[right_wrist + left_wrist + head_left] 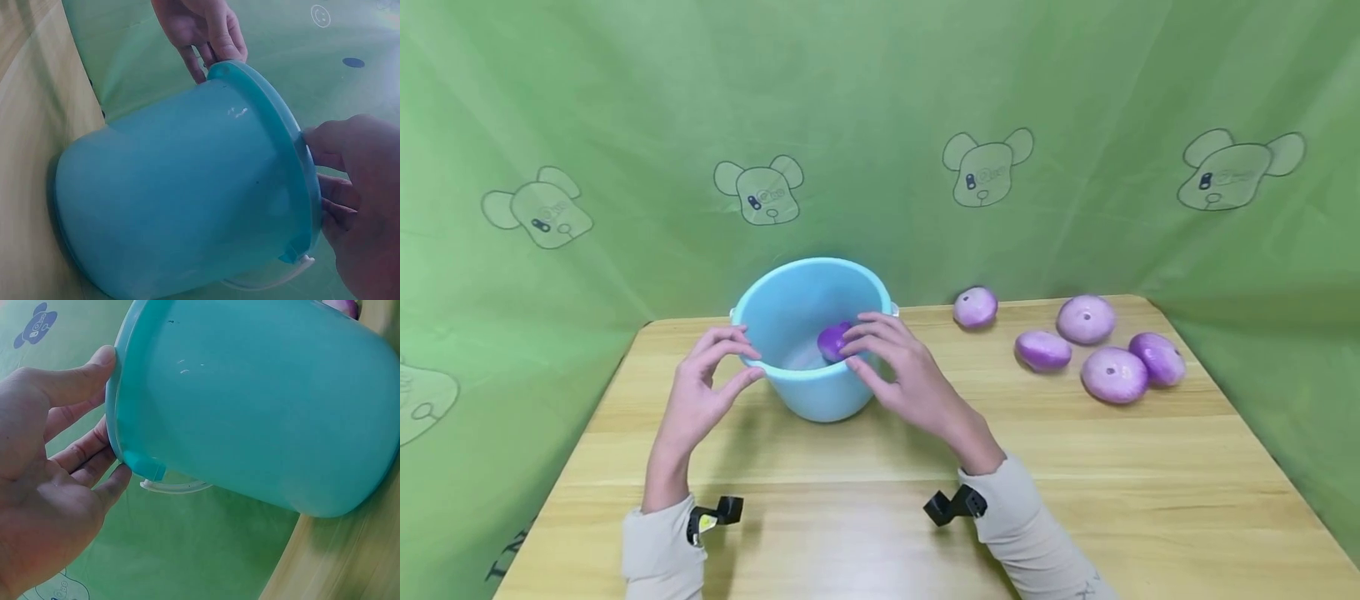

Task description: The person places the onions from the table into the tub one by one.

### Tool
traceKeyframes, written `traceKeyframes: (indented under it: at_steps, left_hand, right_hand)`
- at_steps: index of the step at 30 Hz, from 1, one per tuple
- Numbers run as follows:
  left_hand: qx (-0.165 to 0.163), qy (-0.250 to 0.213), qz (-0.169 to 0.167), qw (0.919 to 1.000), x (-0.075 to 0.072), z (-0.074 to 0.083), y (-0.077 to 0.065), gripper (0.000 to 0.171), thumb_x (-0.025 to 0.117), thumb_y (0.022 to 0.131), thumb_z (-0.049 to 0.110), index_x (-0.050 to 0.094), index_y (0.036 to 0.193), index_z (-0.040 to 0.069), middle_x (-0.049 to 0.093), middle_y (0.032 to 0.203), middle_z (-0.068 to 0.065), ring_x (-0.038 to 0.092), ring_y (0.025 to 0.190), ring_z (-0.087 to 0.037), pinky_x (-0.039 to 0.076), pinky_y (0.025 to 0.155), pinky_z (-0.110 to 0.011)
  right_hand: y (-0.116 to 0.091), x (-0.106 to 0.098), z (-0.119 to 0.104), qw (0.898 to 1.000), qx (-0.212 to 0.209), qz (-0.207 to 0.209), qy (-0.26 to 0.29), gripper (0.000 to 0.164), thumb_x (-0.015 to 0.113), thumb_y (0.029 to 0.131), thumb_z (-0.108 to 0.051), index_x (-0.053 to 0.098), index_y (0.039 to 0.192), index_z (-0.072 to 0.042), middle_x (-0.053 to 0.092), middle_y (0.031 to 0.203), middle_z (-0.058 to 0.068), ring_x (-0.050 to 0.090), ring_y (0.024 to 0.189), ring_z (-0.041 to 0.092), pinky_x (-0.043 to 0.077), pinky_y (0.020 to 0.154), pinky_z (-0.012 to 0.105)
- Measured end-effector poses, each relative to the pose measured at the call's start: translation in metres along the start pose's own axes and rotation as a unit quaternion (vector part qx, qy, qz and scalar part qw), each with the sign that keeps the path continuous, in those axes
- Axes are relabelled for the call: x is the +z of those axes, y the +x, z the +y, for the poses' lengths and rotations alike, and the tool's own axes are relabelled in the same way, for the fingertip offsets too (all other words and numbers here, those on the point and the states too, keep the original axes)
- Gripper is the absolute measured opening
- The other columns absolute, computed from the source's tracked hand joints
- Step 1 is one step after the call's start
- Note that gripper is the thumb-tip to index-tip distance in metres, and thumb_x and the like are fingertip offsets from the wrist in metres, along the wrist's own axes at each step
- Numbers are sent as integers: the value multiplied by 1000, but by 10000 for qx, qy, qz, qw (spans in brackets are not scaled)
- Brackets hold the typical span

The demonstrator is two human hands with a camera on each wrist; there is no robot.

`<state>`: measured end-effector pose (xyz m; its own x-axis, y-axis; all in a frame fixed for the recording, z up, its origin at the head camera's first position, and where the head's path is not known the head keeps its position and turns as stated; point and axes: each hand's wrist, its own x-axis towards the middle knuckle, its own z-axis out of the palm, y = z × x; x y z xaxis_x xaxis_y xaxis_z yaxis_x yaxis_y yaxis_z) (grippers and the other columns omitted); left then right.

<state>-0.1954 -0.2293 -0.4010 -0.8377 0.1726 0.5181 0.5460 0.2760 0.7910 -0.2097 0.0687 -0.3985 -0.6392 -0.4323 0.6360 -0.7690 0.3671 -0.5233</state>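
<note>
A light blue bucket (812,393) stands upright at the back of the wooden table, with a purple onion (831,342) inside it. My left hand (700,392) holds the bucket's left rim, thumb on the near side and fingers curled past the edge. Across from it, my right hand (910,371) grips the right rim, its fingers reaching over the opening and partly covering the onion. The left wrist view shows the left thumb right at the rim and a white handle (178,487) hanging below. In the right wrist view both hands are at the rim.
Several purple onions lie on the right of the table, among them a pale one (1115,375) and a darker one (1042,351). Another onion (975,307) is near the back edge. A green curtain (880,125) with mouse drawings hangs close behind the table (850,517).
</note>
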Motion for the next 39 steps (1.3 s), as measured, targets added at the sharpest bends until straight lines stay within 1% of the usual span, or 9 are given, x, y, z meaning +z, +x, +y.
traceKeyframes:
  at_steps: [4, 6, 8, 13, 18, 24, 29, 34, 39]
  left_hand:
    - [-12, -23, 13, 10000, -3, -6, -2, 17, 77, 85, -10, 71, 101, -4, 58, 119, -12, 47, 139, -32, 32, 124, -38]
    - [-6, -51, 35, 10000, -4, -7, -3, 17, 77, 85, -11, 71, 101, -5, 57, 119, -17, 47, 139, -34, 31, 125, -38]
    - [-3, -86, 68, 9999, -5, -8, -5, 17, 76, 85, -12, 71, 100, -5, 57, 119, -20, 47, 139, -35, 31, 125, -37]
    - [-22, -177, 85, 9998, -5, -8, -7, 17, 76, 85, -13, 71, 99, -4, 56, 118, -22, 45, 138, -39, 31, 125, -35]
    - [-9, -167, 41, 9999, -4, -8, -6, 18, 76, 86, -12, 72, 100, -2, 56, 119, -23, 45, 139, -37, 31, 125, -36]
    - [0, -121, 34, 9999, -2, -7, -4, 16, 76, 86, -12, 70, 100, -7, 56, 119, -24, 46, 139, -35, 30, 125, -38]
    - [2, -115, 15, 9999, -1, -7, -3, 16, 75, 86, -12, 70, 100, -7, 55, 119, -24, 46, 139, -32, 30, 125, -37]
    - [41, -171, -4, 9998, 0, -6, -3, 16, 75, 86, -13, 70, 100, -7, 54, 119, -27, 45, 139, -33, 31, 124, -34]
    - [84, -223, -9, 9997, 1, -6, -2, 16, 75, 85, -15, 70, 100, -8, 55, 119, -25, 45, 138, -35, 32, 124, -34]
  right_hand:
    - [-1, -2, 1, 10000, 13, -1, 15, 16, 69, 99, -14, 73, 112, -5, 67, 129, 11, 47, 140, 31, 24, 126, 55]
    - [0, -3, 2, 10000, 15, -48, 18, 17, 68, 99, -14, 73, 113, -4, 66, 130, 11, 46, 141, 31, 23, 126, 55]
    - [0, -5, 3, 9999, 51, -115, 4, 18, 68, 100, -14, 72, 114, -4, 66, 131, 12, 46, 142, 30, 24, 127, 51]
    - [-3, -14, 5, 9996, 227, -190, 25, 21, 71, 97, -10, 72, 118, -5, 64, 135, 11, 49, 140, 26, 34, 123, 40]
    - [-7, -25, 6, 9996, 261, -134, 39, 24, 72, 97, -8, 72, 120, -8, 63, 136, 7, 55, 134, 25, 40, 119, 38]
    - [-8, -36, 8, 9992, 397, -63, -25, 23, 71, 97, -8, 72, 120, -8, 65, 134, 7, 58, 131, 22, 43, 117, 36]
    - [-10, -45, 11, 9986, 485, 124, -163, 23, 73, 96, -8, 73, 118, -10, 66, 132, 6, 59, 129, 22, 45, 116, 38]
    - [-12, -52, 16, 9980, 514, 244, -276, 24, 73, 96, -10, 73, 120, -10, 66, 132, 6, 60, 127, 21, 44, 115, 44]
    - [-16, -61, 21, 9970, 590, 401, -309, 24, 73, 96, -10, 72, 120, -10, 67, 131, 5, 60, 126, 22, 45, 114, 45]
